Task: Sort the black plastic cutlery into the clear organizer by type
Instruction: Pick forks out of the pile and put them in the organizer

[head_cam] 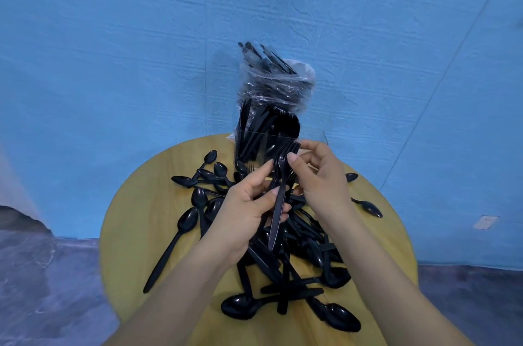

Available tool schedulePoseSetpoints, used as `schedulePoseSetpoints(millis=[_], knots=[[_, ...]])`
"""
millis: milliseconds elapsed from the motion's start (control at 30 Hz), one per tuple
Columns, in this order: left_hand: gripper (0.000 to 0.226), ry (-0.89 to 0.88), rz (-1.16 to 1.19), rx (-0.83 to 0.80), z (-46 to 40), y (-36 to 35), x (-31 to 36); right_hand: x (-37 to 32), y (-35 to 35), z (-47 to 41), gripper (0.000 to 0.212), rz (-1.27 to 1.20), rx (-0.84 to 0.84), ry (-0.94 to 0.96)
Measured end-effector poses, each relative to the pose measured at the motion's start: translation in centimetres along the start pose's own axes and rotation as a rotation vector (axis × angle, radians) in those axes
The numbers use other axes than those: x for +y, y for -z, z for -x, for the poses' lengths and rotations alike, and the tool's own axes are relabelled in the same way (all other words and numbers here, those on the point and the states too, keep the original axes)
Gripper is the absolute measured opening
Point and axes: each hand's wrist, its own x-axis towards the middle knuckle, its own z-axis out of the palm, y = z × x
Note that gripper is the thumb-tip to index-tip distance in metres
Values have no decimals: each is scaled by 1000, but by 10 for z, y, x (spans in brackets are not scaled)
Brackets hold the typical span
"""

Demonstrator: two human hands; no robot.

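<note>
Both hands hold a small stack of black plastic forks [278, 195] upright above the table. My left hand [249, 204] grips the handles in the middle. My right hand [319, 175] pinches the stack near the tines with thumb and fingers. Just behind the forks stands the clear organizer [246, 147], with black knives and forks upright in its compartments. A loose pile of black spoons, knives and forks [297, 249] lies on the table under my hands.
The round yellow wooden table [135, 232] stands against a blue wall. A clear plastic bag of black cutlery [274, 85] rests on top of the organizer. Single spoons [368, 207] lie scattered toward the table's edges.
</note>
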Motion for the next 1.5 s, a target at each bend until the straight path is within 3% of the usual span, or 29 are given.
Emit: schedulePoseSetpoints(millis=[167, 533, 867, 967, 1100, 1300, 1500], knots=[[44, 41, 3, -41, 3, -7, 1, 1, 11, 3, 11, 132, -21, 61], [27, 156, 153, -107, 8, -17, 3, 3, 24, 9, 13, 138, 31, 33], [41, 74, -143, 5, -3, -3, -7, -4, 37, 8, 9, -25, -78, -110], [43, 52, -227, 85, -8, 10, -10, -10, 48, 8, 24, 62, -142, -66], [46, 37, -266, 144, -12, 16, -12, -18, 50, 7, 15, 32, -158, -52], [46, 34, -246, 102, -11, 10, -14, -20, 33, 0, 20, 76, -93, 51], [43, 92, -36, 20, -1, 0, -11, -8, 13, -3, 24, 154, -19, 161]])
